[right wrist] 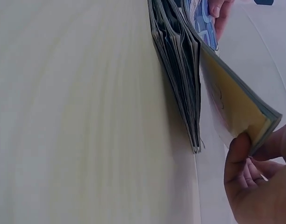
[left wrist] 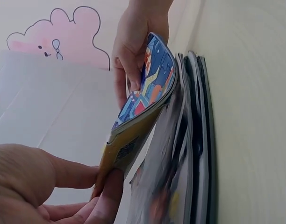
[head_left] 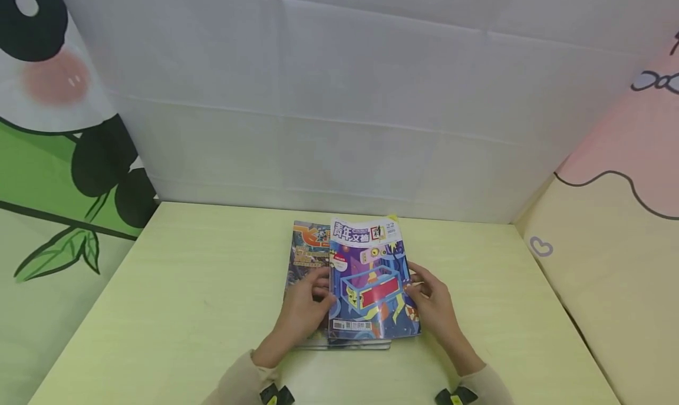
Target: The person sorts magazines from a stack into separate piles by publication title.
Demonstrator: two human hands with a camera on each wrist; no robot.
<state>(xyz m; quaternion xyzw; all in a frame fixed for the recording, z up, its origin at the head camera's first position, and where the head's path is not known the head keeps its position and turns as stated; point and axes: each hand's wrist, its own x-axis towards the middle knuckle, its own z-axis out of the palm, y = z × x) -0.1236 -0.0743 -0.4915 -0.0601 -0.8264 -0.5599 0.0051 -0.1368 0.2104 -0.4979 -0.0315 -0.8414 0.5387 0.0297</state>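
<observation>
A magazine with a blue and purple cover (head_left: 371, 257) is held up between both hands, above a small stack of magazines (head_left: 309, 246). My left hand (head_left: 305, 302) pinches its left edge, thumb on the cover and fingers beneath. On the opposite edge, my right hand (head_left: 432, 299) pinches it the same way. In the left wrist view the held magazine (left wrist: 157, 79) bends, its yellowish back showing, and the stack (left wrist: 199, 140) lies below it. The right wrist view shows the stack's page edges (right wrist: 180, 74) apart from the lifted side of the magazine.
The stack lies on a pale yellow table (head_left: 185, 287). A white sheet (head_left: 345, 128) rises behind the table's far edge. Printed panels stand at the sides, with a panda drawing (head_left: 101, 151) on the left and a pink figure (head_left: 631, 145) on the right.
</observation>
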